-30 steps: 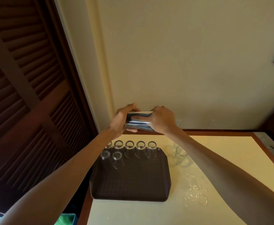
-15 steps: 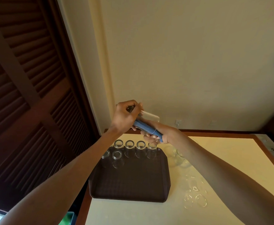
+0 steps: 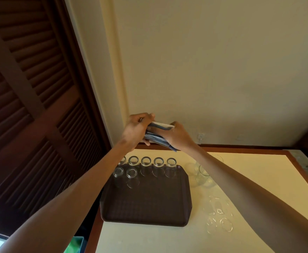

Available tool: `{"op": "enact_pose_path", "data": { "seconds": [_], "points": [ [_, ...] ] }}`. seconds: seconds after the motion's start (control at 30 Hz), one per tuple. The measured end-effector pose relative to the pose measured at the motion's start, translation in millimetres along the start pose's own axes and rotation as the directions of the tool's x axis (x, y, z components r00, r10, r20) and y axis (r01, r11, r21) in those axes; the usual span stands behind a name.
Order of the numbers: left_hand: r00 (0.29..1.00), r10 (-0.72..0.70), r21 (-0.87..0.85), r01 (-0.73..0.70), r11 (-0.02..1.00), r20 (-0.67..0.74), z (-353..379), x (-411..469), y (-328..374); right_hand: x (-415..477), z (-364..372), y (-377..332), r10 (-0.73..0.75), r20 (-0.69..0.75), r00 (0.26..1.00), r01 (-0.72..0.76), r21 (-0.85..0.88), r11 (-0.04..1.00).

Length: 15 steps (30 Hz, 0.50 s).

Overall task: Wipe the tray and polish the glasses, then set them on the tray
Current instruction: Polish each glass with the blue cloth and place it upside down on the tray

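Blue folded cloth (image 3: 156, 140) is bunched between both hands above the dark brown plastic tray (image 3: 145, 203). Left hand (image 3: 137, 128) and right hand (image 3: 179, 137) both grip it, maybe with a glass inside, can't tell. Polishing step, I'd guess. Next it goes rim-down beside the upturned clear glasses (image 3: 145, 161) without knocking them.

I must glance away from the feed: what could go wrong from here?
Left hand and right hand grip the blue cloth high above the tray; a slip could drop it, or any glass inside, onto the upturned glasses. The loose glasses on the table sit beneath the right forearm and might be knocked.
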<state>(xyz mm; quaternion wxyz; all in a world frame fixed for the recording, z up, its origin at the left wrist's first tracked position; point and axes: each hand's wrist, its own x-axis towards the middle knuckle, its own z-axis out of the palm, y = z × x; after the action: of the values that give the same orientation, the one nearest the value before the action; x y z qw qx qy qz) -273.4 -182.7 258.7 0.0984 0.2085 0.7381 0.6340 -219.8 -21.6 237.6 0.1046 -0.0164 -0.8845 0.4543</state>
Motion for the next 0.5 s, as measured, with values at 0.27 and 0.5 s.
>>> {"op": "enact_pose_path", "data": {
  "seconds": [0.27, 0.5],
  "points": [
    [0.986, 0.109, -0.016, -0.107, 0.994, 0.128, -10, -1, -1, 0, 3, 9, 0.379, 0.411, 0.829, -0.502, 0.249, 0.828],
    [0.941, -0.284, -0.027, 0.294, 0.955, 0.183, -4, -3, -1, -8, -12, -11, -0.176, -0.111, 0.978, 0.012, -0.813, 0.581]
  ]
}}
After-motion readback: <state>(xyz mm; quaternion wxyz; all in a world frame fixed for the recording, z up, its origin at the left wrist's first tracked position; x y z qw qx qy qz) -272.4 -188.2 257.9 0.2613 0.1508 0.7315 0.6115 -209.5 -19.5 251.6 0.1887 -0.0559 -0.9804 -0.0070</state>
